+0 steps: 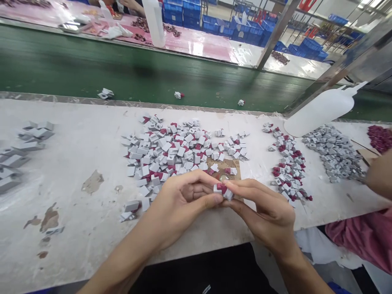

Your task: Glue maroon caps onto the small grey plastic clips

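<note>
A small grey and maroon plastic piece (222,188) is pinched between both hands above the front of the worktable. My left hand (179,198) grips its left side between thumb and fingers, the other fingers curled behind. Thumb and fingertips of my right hand (266,206) close on its right side. Just beyond the hands lies a brown board (238,164) with a few similar pieces on it. A large heap of grey and maroon pieces (171,149) spreads behind and to the left of my left hand.
A green conveyor belt (128,77) runs behind the worktable (92,228). Right of me are a strip of pieces (289,163), a grey heap (333,151), a maroon heap (379,138) and a tilted white bottle (321,110). A co-worker's arm (379,175) reaches in at right.
</note>
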A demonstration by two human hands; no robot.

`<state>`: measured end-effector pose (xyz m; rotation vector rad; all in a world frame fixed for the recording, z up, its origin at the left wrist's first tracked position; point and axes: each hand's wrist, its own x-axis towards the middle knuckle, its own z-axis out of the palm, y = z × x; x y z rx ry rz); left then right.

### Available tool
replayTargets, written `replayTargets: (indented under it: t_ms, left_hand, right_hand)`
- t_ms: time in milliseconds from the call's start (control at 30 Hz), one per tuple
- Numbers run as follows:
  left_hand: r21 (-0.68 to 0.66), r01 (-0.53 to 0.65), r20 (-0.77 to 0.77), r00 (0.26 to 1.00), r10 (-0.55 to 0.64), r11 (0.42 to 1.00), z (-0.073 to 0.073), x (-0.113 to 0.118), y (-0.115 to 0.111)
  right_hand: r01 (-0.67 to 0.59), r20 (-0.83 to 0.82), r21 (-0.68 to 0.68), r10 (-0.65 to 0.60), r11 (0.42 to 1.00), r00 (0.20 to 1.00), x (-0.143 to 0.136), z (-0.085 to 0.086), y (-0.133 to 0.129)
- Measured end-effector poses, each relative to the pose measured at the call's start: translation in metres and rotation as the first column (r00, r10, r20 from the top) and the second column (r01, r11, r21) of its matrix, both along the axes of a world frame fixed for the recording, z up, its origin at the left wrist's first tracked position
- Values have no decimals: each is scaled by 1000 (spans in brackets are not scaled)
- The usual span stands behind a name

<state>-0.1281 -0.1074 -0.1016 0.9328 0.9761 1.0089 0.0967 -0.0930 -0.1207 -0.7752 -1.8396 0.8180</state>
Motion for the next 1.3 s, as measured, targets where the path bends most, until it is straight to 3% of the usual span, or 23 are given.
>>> replayTargets:
  t_ms: [133,267,333,400,467,533,633,700,767,900,1000,1100,1200,1300]
  left_hand:
    - [-27,70,41,997,-69,997,16,-13,7]
    - [9,104,-46,994,-103,995,25,-38,26]
    - [62,56,-153,987,-46,996,23,-57,43]
    - [151,-93,-271,954,131,984,19,-78,63]
    - [256,-292,-370,851,373,921,14,-98,86]
    - [327,-437,-472,692,546,838,11,-114,108]
    - [371,-489,-601,522,606,789,9,-127,136]
    - [379,-480,-647,473,598,791,7,-133,154]
    - [376,-481,-686,430,587,792,3,-137,174]
    - [295,-435,-771,417,481,851,-7,-141,219]
    - [205,-348,-825,442,353,915,-13,-137,245]
    - [171,-310,-881,377,286,935,-14,-132,256]
    - [200,-312,-923,257,285,929,-9,-132,241]
    - [285,-294,-932,137,336,912,-1,-141,188]
  right_hand:
    - [-70,69,122,62,990,996,-2,17,12]
    - [-165,85,116,156,979,984,-19,34,41]
    - [-221,153,54,211,974,965,-36,40,71]
    - [-232,258,-43,235,972,937,-63,46,114]
    - [-159,389,-111,190,981,901,-101,48,164]
    - [-27,550,-72,62,997,833,-147,47,211]
    - [2,589,-79,45,997,807,-212,38,261]
    - [-13,584,-100,70,995,809,-242,31,278]
    - [-9,586,-118,77,993,807,-254,28,287]
    - [45,572,-146,47,988,819,-227,42,292]
    - [25,538,-199,88,980,838,-176,65,277]
    - [71,499,-278,81,958,863,-116,81,241]
    - [118,464,-346,60,931,884,-59,80,192]
    - [170,364,-386,-19,907,931,-7,60,139]
